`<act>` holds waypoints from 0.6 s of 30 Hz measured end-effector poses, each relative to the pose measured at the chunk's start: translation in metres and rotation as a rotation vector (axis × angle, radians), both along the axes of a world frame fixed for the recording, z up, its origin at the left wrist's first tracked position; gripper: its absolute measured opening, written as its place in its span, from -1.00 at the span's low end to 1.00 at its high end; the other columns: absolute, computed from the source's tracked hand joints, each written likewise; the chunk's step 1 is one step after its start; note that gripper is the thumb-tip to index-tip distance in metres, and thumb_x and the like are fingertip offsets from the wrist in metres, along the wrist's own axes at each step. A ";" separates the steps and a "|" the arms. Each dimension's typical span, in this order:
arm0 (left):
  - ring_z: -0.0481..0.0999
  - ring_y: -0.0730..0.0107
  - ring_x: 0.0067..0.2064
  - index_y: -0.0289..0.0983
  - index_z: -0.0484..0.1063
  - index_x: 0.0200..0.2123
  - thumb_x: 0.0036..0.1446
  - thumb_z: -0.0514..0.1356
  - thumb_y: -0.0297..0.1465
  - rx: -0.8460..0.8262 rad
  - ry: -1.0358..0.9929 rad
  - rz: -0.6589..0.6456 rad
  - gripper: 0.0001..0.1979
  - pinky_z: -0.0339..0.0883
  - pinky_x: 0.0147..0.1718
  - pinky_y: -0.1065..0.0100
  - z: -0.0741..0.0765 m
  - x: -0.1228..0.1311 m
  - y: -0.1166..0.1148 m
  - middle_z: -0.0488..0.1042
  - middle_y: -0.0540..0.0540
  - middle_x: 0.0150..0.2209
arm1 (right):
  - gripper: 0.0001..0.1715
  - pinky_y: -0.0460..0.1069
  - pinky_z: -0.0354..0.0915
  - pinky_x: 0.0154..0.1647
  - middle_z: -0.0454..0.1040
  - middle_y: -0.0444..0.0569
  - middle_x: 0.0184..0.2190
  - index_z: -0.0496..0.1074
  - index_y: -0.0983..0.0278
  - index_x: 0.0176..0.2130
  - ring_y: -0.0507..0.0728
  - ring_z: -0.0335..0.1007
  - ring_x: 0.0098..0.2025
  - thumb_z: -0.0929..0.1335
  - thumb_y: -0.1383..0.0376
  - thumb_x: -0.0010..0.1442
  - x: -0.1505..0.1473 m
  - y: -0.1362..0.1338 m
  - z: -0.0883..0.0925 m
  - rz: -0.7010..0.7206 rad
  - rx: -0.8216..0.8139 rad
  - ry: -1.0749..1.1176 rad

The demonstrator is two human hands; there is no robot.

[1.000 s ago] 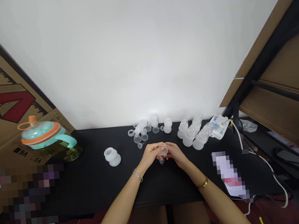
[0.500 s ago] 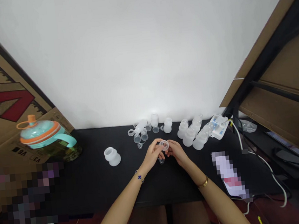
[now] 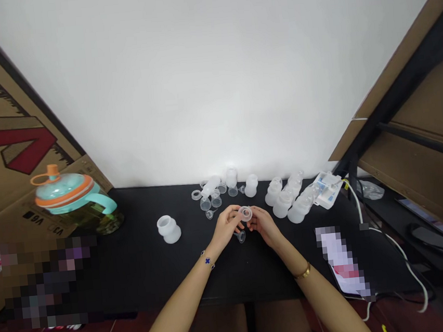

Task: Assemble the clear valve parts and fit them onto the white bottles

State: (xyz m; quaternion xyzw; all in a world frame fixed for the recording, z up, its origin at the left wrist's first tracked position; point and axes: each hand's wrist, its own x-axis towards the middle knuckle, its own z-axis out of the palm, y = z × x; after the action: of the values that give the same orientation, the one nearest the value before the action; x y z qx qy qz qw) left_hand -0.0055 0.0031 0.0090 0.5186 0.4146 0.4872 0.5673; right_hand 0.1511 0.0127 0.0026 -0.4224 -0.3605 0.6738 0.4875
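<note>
Between my two hands, just above the black table, is a translucent ring-shaped collar [image 3: 245, 214]. Fingers of my left hand [image 3: 227, 225] pinch it from the left, and my right hand [image 3: 263, 224] grips its right side. Below them a clear bottle nipple [image 3: 241, 236] lies on the table, partly covered by my left fingers. Off to the left stands an open white baby bottle [image 3: 169, 229] without a top. Clear nipples [image 3: 216, 198] and a loose ring [image 3: 196, 194] lie beyond my hands.
Several bottles with nipples fitted [image 3: 297, 208] stand at right, beside a white power strip [image 3: 327, 188]. A phone [image 3: 344, 261] lies near the front right. A large turquoise-lidded jug [image 3: 79, 200] stands at left. A white cable [image 3: 399, 248] hangs over the right edge.
Both hands keep hold of the collar, with only small finger shifts. More of the nipple beneath them shows now. The whole view has shifted slightly.
</note>
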 end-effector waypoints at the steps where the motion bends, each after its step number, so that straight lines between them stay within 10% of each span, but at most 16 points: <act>1: 0.50 0.44 -0.51 -0.32 0.45 -0.13 0.05 0.32 -0.09 0.009 0.015 0.000 -0.54 0.32 -0.63 0.51 0.001 0.000 0.000 0.53 -0.05 -0.41 | -0.62 -0.12 0.21 -0.61 0.44 -0.14 -0.55 0.46 0.27 -0.36 0.02 0.36 -0.56 0.51 0.04 0.00 0.000 0.000 0.000 0.005 -0.002 -0.003; 18: 0.52 0.42 -0.55 -0.33 0.50 -0.08 0.10 0.27 -0.04 -0.008 0.057 0.001 -0.50 0.35 -0.62 0.49 0.000 -0.001 0.000 0.53 -0.04 -0.45 | -0.61 -0.13 0.23 -0.59 0.44 -0.15 -0.54 0.46 0.27 -0.33 0.00 0.34 -0.56 0.52 0.04 0.04 -0.001 -0.004 0.007 0.107 -0.018 0.002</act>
State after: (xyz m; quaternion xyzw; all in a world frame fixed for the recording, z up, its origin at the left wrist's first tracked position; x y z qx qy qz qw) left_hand -0.0069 0.0030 0.0091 0.5298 0.4330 0.4707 0.5570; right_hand 0.1496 0.0085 0.0094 -0.4062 -0.3762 0.7025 0.4472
